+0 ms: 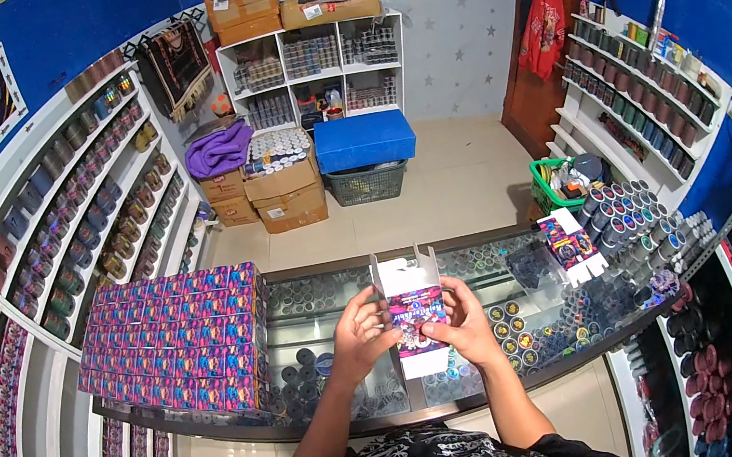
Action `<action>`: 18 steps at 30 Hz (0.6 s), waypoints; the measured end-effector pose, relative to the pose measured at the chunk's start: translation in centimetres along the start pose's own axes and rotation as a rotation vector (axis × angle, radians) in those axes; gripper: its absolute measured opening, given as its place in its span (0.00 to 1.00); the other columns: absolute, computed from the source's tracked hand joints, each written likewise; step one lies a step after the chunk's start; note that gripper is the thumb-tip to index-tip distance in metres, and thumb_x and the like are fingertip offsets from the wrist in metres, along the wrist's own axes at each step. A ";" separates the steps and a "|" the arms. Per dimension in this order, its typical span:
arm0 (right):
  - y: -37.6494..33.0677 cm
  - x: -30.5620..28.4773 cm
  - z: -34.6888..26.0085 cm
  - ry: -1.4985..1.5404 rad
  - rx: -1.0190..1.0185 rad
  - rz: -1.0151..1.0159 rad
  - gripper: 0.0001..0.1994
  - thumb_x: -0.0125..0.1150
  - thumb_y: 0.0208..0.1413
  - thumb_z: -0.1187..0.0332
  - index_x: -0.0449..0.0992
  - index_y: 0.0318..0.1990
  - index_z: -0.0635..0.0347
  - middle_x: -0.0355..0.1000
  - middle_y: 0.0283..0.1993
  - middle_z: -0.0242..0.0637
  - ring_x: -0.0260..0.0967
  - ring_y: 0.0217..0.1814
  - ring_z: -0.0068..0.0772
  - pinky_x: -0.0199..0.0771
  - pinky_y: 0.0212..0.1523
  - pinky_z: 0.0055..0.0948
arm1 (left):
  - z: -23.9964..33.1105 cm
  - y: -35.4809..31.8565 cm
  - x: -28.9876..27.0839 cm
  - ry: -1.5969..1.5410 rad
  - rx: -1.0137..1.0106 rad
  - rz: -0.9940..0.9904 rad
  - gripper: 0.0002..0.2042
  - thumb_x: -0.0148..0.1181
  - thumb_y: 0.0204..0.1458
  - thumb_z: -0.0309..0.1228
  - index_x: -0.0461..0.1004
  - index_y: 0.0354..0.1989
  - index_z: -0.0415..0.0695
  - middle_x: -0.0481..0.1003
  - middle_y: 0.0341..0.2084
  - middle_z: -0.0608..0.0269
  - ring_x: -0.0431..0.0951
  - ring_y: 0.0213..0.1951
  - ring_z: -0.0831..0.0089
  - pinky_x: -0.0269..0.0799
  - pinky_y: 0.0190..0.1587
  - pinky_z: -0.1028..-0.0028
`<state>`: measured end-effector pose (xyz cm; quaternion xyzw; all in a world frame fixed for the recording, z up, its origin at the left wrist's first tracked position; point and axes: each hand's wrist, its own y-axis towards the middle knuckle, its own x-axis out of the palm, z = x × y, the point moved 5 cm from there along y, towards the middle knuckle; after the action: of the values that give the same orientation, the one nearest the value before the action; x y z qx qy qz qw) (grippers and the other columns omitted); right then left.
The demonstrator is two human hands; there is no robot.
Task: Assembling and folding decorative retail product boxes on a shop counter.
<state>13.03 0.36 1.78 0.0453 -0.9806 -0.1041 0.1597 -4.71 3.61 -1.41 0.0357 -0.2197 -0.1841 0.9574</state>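
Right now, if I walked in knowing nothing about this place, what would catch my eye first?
Probably the small carton with open top flaps, held up at the centre by the left hand and right hand over a glass counter. Next, the big block of purple patterned boxes stacked on the counter's left end. Then the deep blue walls and the white shelves lined with round tins on the left.
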 end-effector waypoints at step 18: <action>0.7 1.1 -6.4 -1.021 -0.370 0.164 0.16 0.68 0.45 0.65 0.82 0.45 0.48 0.53 0.70 0.48 0.40 0.72 0.58 0.40 0.69 0.50 | -0.1 0.6 0.7 0.223 -0.049 0.075 0.34 0.69 0.43 0.21 0.60 0.60 0.30 0.76 0.43 0.55 0.78 0.40 0.75 0.76 0.42 0.75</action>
<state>14.02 -0.34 8.23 -0.1164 -0.8990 -0.2709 -0.3237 -3.84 3.85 -1.14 0.0245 -0.1083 -0.1485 0.9827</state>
